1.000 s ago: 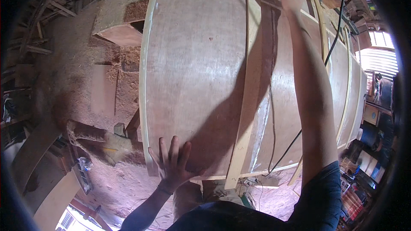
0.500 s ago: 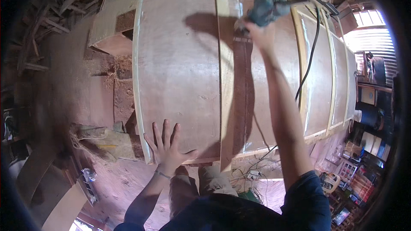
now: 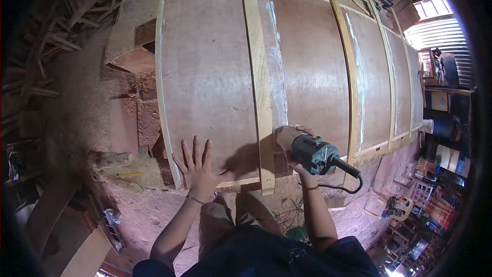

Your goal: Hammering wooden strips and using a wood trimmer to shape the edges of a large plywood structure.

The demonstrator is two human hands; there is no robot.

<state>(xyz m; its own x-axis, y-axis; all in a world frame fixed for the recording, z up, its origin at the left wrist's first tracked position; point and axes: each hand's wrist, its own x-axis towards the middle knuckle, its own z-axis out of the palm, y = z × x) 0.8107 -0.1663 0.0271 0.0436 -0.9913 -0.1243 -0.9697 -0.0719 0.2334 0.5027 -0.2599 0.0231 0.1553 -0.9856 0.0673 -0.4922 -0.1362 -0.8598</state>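
Teal and black, one power tool point(image 3: 314, 154) extends rightward from the right hand point(image 3: 293, 159) in the head view, just right of one pale wooden strip point(image 3: 258, 66) crossing the plywood panel point(image 3: 207, 66). Two hands show: the right, partly hidden, clasps the tool; the left hand point(image 3: 200, 174), left of the strip, rests splayed on the panel.

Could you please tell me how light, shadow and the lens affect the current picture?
Head view: glare washes out part of the corrugated sheet at upper right; a dark shadow lies between the left hand and the tool; the scrap wood at upper left is dim; fisheye distortion bows the panel's far edge, and the picture's corners go black.
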